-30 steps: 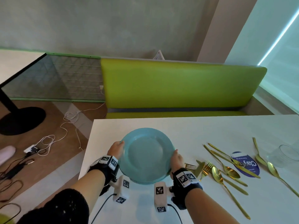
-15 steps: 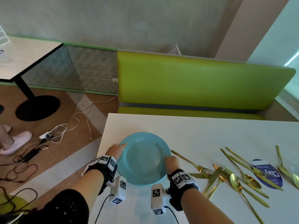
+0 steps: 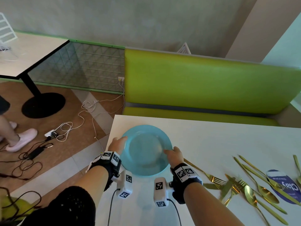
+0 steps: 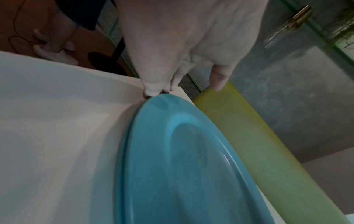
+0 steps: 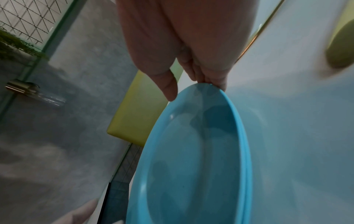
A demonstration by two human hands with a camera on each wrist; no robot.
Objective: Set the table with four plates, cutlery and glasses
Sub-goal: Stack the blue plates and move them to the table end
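Leftmost, the floor [image 3: 53,154] beside the counter [image 3: 211,144] carries cables and a power strip [image 3: 51,134]. Next, the left hand [image 3: 117,144] has its grip on the blue plate [image 3: 147,150] at its left rim, fingers curled under the edge, thumb lifted off it. That plate sits near the counter's left edge and far corner, with bare white surface beyond it toward the green bench [image 3: 208,85]. On the opposite rim, the right hand [image 3: 175,155] pinches the plate. Farther right, gold cutlery [image 3: 247,188] lies scattered, well apart from the plate, some pieces overlapping a blue coaster [image 3: 286,186].
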